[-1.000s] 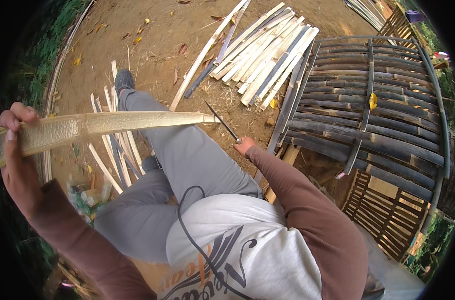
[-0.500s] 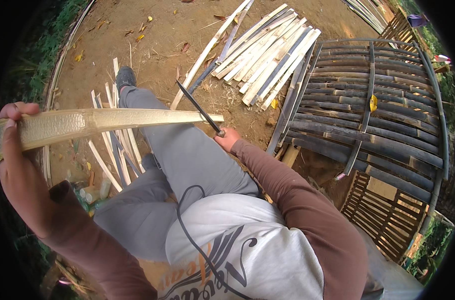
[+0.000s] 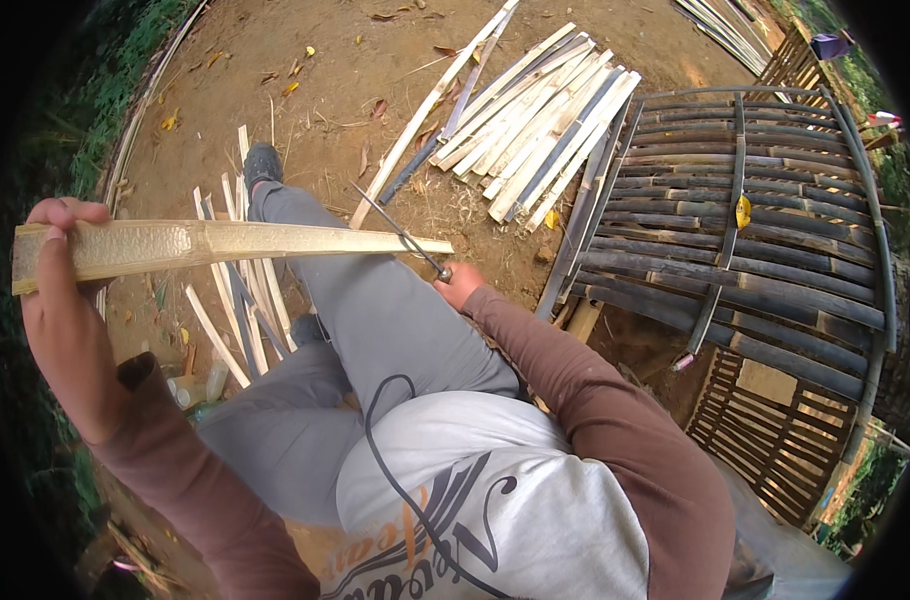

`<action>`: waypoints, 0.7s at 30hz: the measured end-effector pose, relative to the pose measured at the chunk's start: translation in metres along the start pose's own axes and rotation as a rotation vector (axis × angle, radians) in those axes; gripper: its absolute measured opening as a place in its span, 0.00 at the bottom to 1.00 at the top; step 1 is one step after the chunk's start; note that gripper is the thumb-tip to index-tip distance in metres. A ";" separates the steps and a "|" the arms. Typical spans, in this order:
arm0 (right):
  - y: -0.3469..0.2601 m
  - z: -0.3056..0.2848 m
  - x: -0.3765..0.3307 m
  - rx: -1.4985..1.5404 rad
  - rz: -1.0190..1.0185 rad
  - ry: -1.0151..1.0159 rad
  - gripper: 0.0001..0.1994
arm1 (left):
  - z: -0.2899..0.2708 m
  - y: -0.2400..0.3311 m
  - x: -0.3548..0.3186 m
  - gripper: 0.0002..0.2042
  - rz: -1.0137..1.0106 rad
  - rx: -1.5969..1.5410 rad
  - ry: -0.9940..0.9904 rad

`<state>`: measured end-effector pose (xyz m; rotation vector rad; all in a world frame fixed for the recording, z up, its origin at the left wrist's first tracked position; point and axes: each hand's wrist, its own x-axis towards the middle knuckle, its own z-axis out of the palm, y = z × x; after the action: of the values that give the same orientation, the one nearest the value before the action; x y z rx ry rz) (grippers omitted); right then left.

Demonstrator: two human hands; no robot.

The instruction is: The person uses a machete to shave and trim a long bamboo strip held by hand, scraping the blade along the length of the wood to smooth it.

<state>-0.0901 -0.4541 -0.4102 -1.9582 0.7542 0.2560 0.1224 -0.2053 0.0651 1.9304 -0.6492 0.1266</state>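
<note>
A long pale bamboo strip (image 3: 265, 240) lies across above my outstretched thigh. Its broad end is at the left, where my left hand (image 3: 67, 250) grips it, fingers over the top edge and thumb along its face. My right hand (image 3: 460, 285) is closed round the handle of a knife (image 3: 403, 232) near the strip's narrow right end. The thin dark blade crosses that end at a slant, its tip pointing up and left. Whether the edge bites into the bamboo I cannot tell. Most of the handle is hidden in my fist.
Split bamboo strips (image 3: 540, 120) are stacked on the dirt ahead. More strips (image 3: 240, 300) lie left of my leg. A dark bamboo slat platform (image 3: 655, 225) stands at the right, with a woven slatted panel (image 3: 765, 420) below it. A cable (image 3: 375, 440) hangs over my shirt.
The strip and my left hand have shifted slightly to the right. The knife blade has turned and now shows thinner, its tip a little lower. Both grips stay closed.
</note>
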 end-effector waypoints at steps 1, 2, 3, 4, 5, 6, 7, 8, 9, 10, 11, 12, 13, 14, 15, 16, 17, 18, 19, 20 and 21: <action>0.014 0.003 0.003 -0.008 0.031 0.008 0.17 | 0.001 -0.002 0.000 0.12 0.000 0.007 -0.031; 0.037 0.005 0.010 -0.071 0.061 0.033 0.15 | 0.002 -0.002 0.003 0.12 0.019 0.011 -0.056; 0.066 0.006 0.015 -0.136 0.090 0.061 0.14 | 0.002 0.001 0.006 0.12 0.041 0.014 -0.077; 0.079 0.006 0.019 -0.200 0.122 0.083 0.13 | 0.000 0.003 0.008 0.12 0.087 0.082 -0.117; 0.065 0.005 0.023 -0.113 0.091 0.056 0.13 | -0.003 0.003 0.008 0.12 0.070 0.037 -0.085; 0.045 0.000 0.023 -0.026 0.074 0.019 0.13 | -0.003 0.000 0.008 0.12 0.039 -0.008 -0.061; 0.026 -0.004 0.016 0.059 0.071 -0.026 0.13 | -0.001 -0.003 0.004 0.12 -0.006 -0.053 -0.042; 0.001 -0.007 0.014 0.090 0.038 -0.046 0.13 | 0.005 0.002 0.001 0.12 -0.042 -0.100 -0.048; -0.027 -0.011 0.014 0.119 -0.016 -0.063 0.13 | 0.002 0.004 -0.001 0.12 -0.033 -0.103 -0.050; -0.040 -0.015 0.007 0.127 -0.016 -0.081 0.15 | 0.003 0.002 -0.001 0.12 -0.025 -0.117 -0.059; -0.055 -0.022 0.005 0.135 -0.027 -0.091 0.16 | 0.002 0.003 0.001 0.12 -0.004 -0.132 -0.064; -0.062 -0.025 0.004 0.143 -0.038 -0.103 0.18 | 0.000 0.002 0.002 0.12 0.011 -0.119 -0.082; -0.048 -0.019 0.008 0.107 0.002 -0.096 0.17 | -0.003 -0.002 0.001 0.12 0.025 -0.105 -0.100; -0.020 -0.012 0.011 0.070 0.040 -0.077 0.17 | -0.004 -0.001 0.003 0.12 0.050 -0.097 -0.119; 0.012 -0.005 0.014 0.034 0.080 -0.060 0.17 | -0.005 -0.002 0.003 0.12 0.067 -0.081 -0.119; 0.044 -0.001 0.014 -0.065 0.145 -0.061 0.18 | -0.006 -0.005 0.003 0.12 0.081 -0.067 -0.119; 0.053 -0.003 0.010 -0.163 0.210 -0.069 0.19 | -0.007 -0.006 0.002 0.12 0.090 -0.048 -0.117; 0.058 -0.005 0.015 -0.186 0.216 -0.090 0.19 | -0.007 -0.006 0.001 0.12 0.098 -0.045 -0.108; 0.063 -0.009 0.022 -0.208 0.224 -0.108 0.20 | -0.006 -0.005 0.001 0.11 0.107 -0.044 -0.101; 0.063 -0.015 0.027 -0.229 0.235 -0.130 0.21 | -0.004 -0.004 0.000 0.11 0.112 -0.042 -0.095; 0.045 -0.020 0.031 -0.203 0.169 -0.146 0.21 | -0.004 -0.006 -0.003 0.11 0.089 -0.076 -0.098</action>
<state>-0.0964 -0.4982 -0.4477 -2.0409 0.8247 0.5908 0.1232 -0.1989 0.0611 1.8442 -0.7952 0.0625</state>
